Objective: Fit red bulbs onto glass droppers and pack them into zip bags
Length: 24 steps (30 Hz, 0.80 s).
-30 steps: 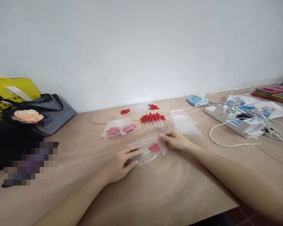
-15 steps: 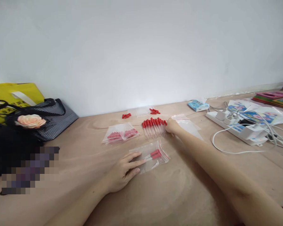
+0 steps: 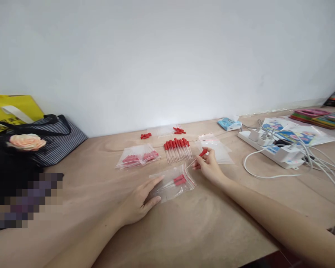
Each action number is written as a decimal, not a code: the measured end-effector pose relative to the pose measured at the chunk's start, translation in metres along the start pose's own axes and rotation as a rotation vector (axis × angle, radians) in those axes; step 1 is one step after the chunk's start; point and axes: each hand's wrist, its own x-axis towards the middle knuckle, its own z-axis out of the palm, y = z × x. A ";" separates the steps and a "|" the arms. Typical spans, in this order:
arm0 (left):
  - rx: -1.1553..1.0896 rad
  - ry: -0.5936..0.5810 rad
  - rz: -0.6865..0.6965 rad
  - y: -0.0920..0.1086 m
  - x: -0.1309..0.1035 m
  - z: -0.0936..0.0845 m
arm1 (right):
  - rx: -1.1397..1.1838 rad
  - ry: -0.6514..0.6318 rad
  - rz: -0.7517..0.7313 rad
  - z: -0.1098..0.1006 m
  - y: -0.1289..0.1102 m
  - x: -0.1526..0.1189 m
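My right hand (image 3: 208, 164) pinches a dropper by its red bulb (image 3: 203, 152), its clear tube slanting down to the left near a bag's mouth. That clear zip bag (image 3: 170, 191) lies in front with red-topped droppers inside. At its left edge rests my left hand (image 3: 143, 199), fingers apart, fingertips on the plastic. Beyond the bag, several red-capped droppers (image 3: 178, 149) lie side by side in a row. Filled zip bags (image 3: 138, 156) are stacked to the left. Flat bags without droppers (image 3: 219, 150) lie behind my right hand.
Two small piles of red bulbs, left (image 3: 145, 136) and right (image 3: 179, 130), lie near the wall with clear tubes between them. A blue packet (image 3: 229, 124), a white power strip (image 3: 281, 158) and cables are at the right; striped (image 3: 58, 143) and yellow bags (image 3: 25, 106) at the left.
My right hand has drawn back from the row's right end toward the front bag, now holding a dropper. The left fingers have spread wider on the bag. The view has shifted slightly right.
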 end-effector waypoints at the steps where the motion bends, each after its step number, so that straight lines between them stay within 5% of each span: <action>1: 0.001 0.007 0.001 -0.001 0.000 0.001 | 0.051 -0.006 0.019 0.004 0.001 -0.003; 7: 0.019 -0.002 -0.003 0.000 -0.001 0.001 | 0.206 -0.143 0.192 0.011 0.001 -0.014; 15: 0.021 0.004 -0.018 0.003 0.000 0.000 | -0.161 -0.506 0.255 0.005 0.000 -0.013; 24: 0.036 -0.010 -0.014 0.001 0.000 0.001 | -0.264 -0.407 0.219 0.012 0.006 -0.010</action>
